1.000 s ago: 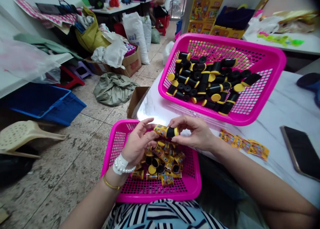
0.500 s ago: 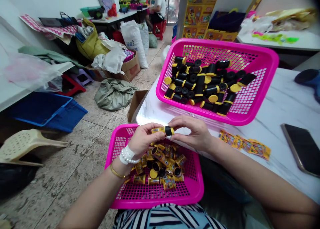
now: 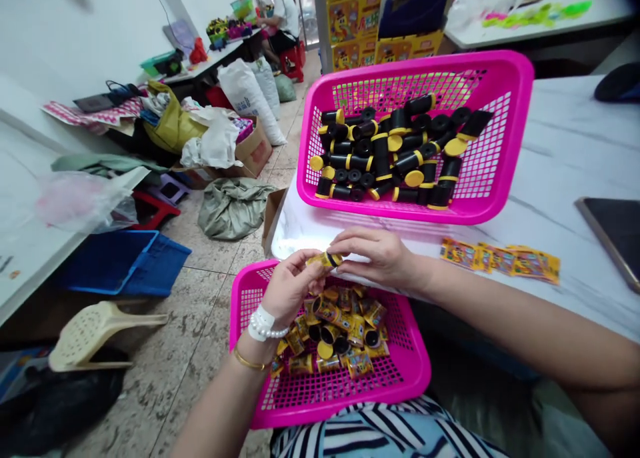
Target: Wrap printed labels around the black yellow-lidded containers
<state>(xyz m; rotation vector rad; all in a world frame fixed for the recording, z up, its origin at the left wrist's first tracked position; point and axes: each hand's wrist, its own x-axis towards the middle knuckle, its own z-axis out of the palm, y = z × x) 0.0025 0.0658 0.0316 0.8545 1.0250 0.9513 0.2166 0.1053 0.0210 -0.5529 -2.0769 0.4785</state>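
Both hands hold one small black tube with a yellow sticker (image 3: 327,259) above a pink basket (image 3: 400,385) on my lap. My left hand (image 3: 290,286) wraps its fingers round the tube's left end. My right hand (image 3: 377,258) pinches the right end. The lap basket holds several tubes with stickers on them (image 3: 335,328). A bigger pink basket (image 3: 495,198) on the white table (image 3: 565,171) holds several plain black tubes with yellow caps (image 3: 390,155). A strip of yellow stickers (image 3: 500,259) lies on the table by my right forearm.
A dark phone (image 3: 617,235) lies at the table's right edge. On the floor to the left are a blue crate (image 3: 125,261), a tipped cream stool (image 3: 90,331), a green sack (image 3: 233,205) and a cardboard box (image 3: 253,153). A person (image 3: 280,11) sits far back.
The view has swung right and down. Both hands kept hold of the tube, and the left hand's fingers closed further round it.
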